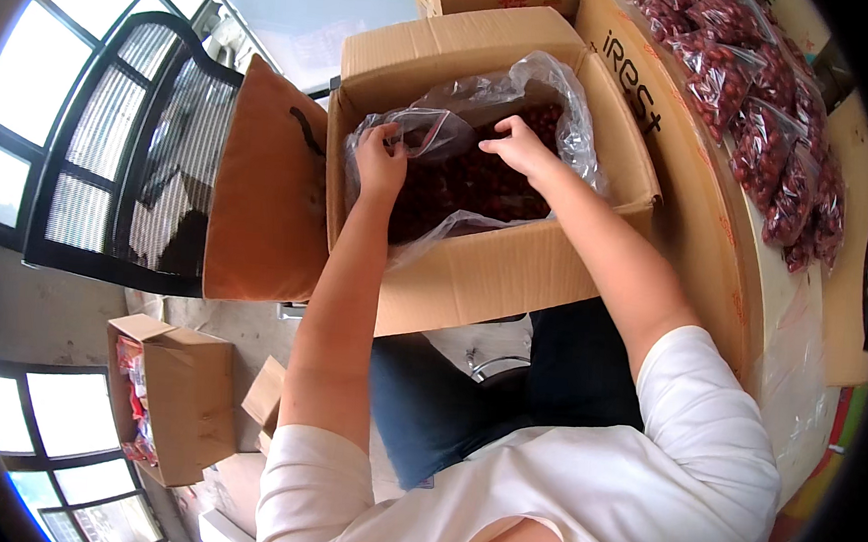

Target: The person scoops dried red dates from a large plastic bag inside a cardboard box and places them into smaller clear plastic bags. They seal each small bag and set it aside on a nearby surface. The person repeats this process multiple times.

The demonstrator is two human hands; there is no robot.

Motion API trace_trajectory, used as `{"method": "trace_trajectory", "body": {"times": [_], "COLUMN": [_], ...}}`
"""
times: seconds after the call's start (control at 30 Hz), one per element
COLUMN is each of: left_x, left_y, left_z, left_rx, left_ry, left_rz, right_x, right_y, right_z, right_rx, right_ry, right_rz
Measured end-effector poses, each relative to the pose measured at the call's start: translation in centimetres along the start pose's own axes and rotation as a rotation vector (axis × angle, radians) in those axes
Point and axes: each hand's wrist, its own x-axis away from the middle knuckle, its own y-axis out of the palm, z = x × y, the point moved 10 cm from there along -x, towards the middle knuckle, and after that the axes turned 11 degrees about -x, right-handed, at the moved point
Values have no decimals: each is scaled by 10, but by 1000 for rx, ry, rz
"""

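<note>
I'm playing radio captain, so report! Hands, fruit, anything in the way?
Left hand pinching clear bag. Right hand above red fruit, grip unclear. Fruit in open carton, plastic liner bunched around.

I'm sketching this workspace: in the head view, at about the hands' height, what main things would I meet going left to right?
Black mesh chair back → orange cushion → left hand → clear plastic bag → right hand → cardboard panel → bags of dark red fruit.

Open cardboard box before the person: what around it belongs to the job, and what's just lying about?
Belongs, it seems: left hand holding clear bag; right hand; dark red fruit; open cardboard box; filled bags.

Lying about, probably: orange cushion; mesh chair; box of packets.
</note>
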Motion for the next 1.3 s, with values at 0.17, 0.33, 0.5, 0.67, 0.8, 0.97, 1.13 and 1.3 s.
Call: {"method": "trace_trajectory", "body": {"times": [0.17, 0.33, 0.5, 0.67, 0.8, 0.97, 1.13, 1.3], "left_x": [0, -1, -1, -1, 0, -1, -3, -1], "left_y": [-1, -26, -43, -36, -41, -34, -30, -29], "left_z": [-7, -3, -1, -8, -8, -8, -1, 1], "left_rx": [-28, 47, 75, 109, 99, 96, 113, 150], "left_ry": [-13, -101, -145, -189, -198, -173, -142, -138], "left_rz": [84, 195, 255, 251, 246, 227, 200, 147], "right_x": [-1, -18, -68, -109, -108, -99, -65, -3], "right_y": [47, 122, 187, 240, 259, 261, 265, 264], "right_z": [-14, 35, 53, 64, 62, 71, 58, 9], "right_rx": [571, 780, 623, 377, 332, 305, 156, -46], "right_ry": [-33, -4, -219, -364, -355, -337, -414, -462], "right_rz": [-496, -894, -597, -434, -415, -410, -598, -847]}}
